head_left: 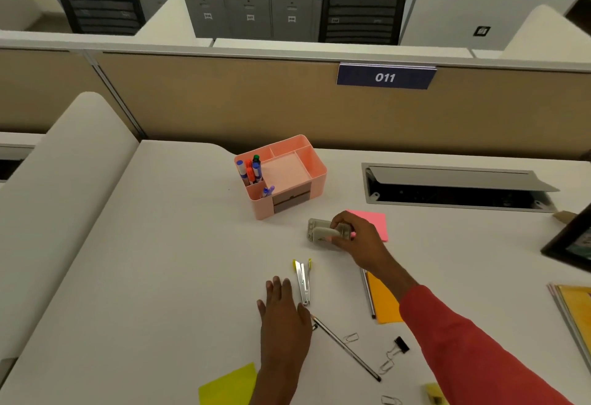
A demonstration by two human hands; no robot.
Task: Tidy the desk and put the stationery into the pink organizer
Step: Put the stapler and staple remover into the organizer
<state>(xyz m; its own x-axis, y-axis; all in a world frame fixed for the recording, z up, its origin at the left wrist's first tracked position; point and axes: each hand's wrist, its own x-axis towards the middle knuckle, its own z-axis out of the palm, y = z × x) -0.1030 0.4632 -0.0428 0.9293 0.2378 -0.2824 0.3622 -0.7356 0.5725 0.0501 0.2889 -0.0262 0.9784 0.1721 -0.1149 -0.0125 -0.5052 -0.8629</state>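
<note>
The pink organizer [281, 177] stands mid-desk with several markers [251, 169] upright in its left compartments. Just right of and nearer than it, my right hand [355, 238] grips a grey hole punch [321, 232] that sits on the desk, partly over a pink sticky pad [375, 224]. My left hand [281, 312] rests flat on the desk, fingers straight. A yellow-tipped stapler [303, 281] lies opened out beside its fingertips. A pencil [347, 347] runs diagonally from the left hand toward the front. An orange sticky pad [383, 302] and a second pencil [367, 292] lie under my right forearm.
Paper clips [351, 337] and a black binder clip [401, 344] lie near the front. A yellow sticky note [230, 385] sits at the front edge. An open cable tray [454, 188] is cut into the desk at right. A dark frame [572, 241] and yellow folders [575, 312] sit far right.
</note>
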